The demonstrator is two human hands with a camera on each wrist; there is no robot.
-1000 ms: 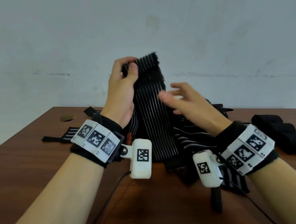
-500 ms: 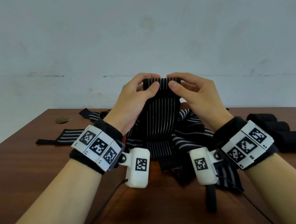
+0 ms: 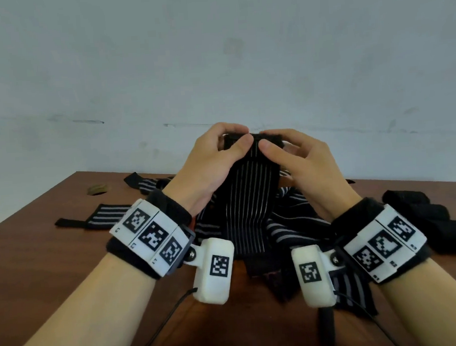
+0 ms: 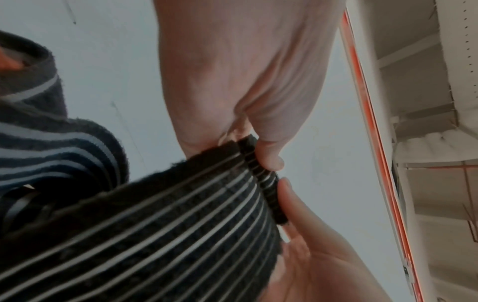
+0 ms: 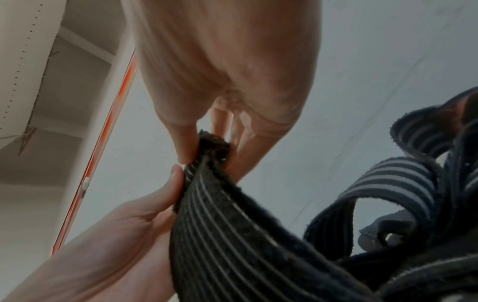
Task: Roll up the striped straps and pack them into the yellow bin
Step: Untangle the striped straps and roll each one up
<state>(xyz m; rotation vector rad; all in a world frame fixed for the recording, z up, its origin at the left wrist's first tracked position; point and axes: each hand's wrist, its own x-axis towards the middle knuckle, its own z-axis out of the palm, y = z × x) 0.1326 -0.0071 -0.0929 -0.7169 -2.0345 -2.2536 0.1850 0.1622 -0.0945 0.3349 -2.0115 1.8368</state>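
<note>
Both my left hand and right hand pinch the top edge of one striped strap. Its lower end hangs onto the strap pile on the table.

Free room and obstacles. The left hand and right hand are raised above the table, both pinching the top edge of the hanging striped strap, which blocks the gap between the wrists. Directly beneath lies a heap of loose straps, filling the middle of the table. To the right, a row of black rolled straps stands in the way near the edge. To the left, one flat strap and a round hole in the tabletop lie farther back; bare wood between them and the near left edge offers passage. The wall closes the far side.
</note>
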